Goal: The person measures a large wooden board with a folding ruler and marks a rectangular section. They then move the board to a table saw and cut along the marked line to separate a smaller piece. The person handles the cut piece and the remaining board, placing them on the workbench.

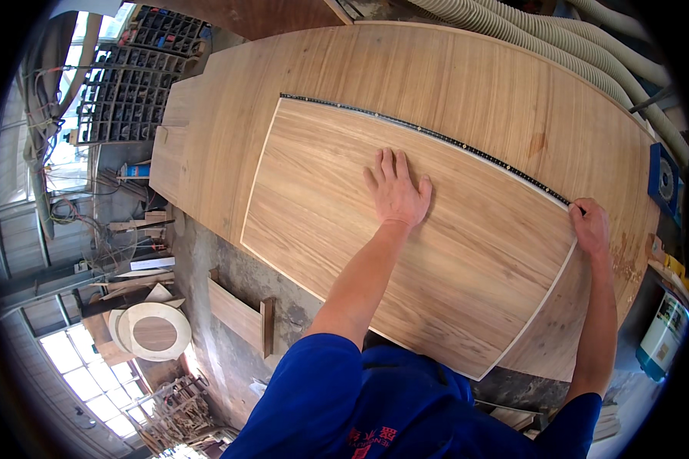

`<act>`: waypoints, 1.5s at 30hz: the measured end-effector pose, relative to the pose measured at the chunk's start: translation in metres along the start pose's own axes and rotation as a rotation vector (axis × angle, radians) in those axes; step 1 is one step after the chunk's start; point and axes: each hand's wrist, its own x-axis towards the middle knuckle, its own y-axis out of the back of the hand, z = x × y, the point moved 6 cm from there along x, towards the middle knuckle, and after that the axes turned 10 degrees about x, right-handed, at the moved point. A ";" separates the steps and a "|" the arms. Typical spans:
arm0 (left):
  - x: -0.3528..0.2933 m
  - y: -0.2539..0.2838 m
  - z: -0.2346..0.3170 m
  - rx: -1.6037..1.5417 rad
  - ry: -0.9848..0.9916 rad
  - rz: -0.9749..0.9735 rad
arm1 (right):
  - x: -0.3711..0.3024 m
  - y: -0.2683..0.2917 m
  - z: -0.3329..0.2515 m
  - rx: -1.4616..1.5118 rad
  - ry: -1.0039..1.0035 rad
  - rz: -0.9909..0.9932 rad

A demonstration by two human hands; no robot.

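A rectangular wooden panel (344, 222) with pale edges lies on a large wood-grain table top (436, 69). Flat on the panel, near its middle, rests my left hand (398, 191) with its fingers stretched out. Along the panel's far edge runs a black measuring tape (467, 145) with small light marks, reaching from the far left corner to the far right one. My right hand (591, 223) is closed around the tape's right end at that corner. Its curled fingers hide what lies inside the grip.
Ribbed hoses (559, 46) run behind the table. At the right stand a blue square object with a round centre (664, 182) and a white-and-teal container (662, 336). Left on the floor are a wooden piece (237, 314) and a round board (153, 331). Dark grid racks (134, 92) stand far left.
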 end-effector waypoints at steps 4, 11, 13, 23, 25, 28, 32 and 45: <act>0.001 -0.001 0.004 -0.007 -0.010 0.021 | -0.007 0.005 -0.004 -0.098 0.036 0.012; -0.001 -0.002 0.004 0.055 -0.029 -0.024 | -0.018 0.018 0.009 -0.181 -0.009 -0.009; -0.005 -0.003 0.005 0.062 0.012 0.052 | -0.022 0.031 0.016 -0.173 -0.038 -0.007; -0.005 -0.011 0.003 0.085 -0.015 0.065 | -0.036 0.041 0.037 -0.187 -0.070 0.036; -0.004 -0.012 0.000 0.091 -0.017 0.084 | -0.037 0.038 0.038 -0.195 -0.043 0.046; -0.002 -0.014 0.000 0.111 -0.026 0.098 | -0.038 0.037 0.040 -0.208 -0.023 0.050; -0.003 -0.012 0.000 0.071 -0.014 0.068 | -0.036 0.035 0.040 -0.234 -0.025 0.057; -0.002 -0.014 0.000 0.099 -0.021 0.087 | -0.034 0.035 0.042 -0.243 -0.028 0.035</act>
